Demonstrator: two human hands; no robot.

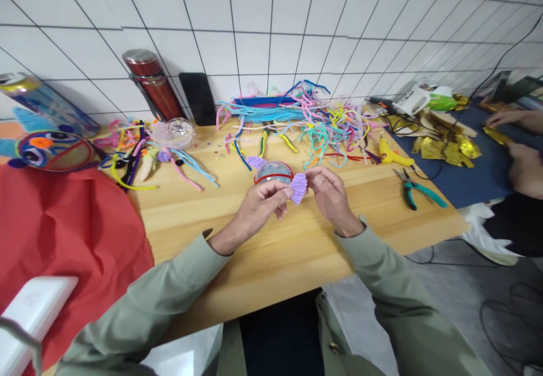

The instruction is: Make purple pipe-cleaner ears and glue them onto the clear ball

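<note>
My left hand (263,203) pinches a small purple fan-shaped piece (299,189), ribbed like bent pipe cleaners, between thumb and fingers. At the piece's right edge, my right hand (328,192) has thumb and fingertips closed against it. Just behind my left fingers sits a clear round dome (274,169) with a red band, partly hidden by that hand. A second purple fan (256,162) sticks out at the dome's upper left. Yellow-handled pliers (288,142) lie behind it on the wooden table (254,251).
Pipe cleaners (314,116) pile up along the tiled wall. To the right lie a yellow glue gun (393,154) and teal pliers (418,189). A red flask (153,87), phone (198,98), can (46,102) and red cloth (72,229) are leftward. A co-worker's hands (520,121) show far right.
</note>
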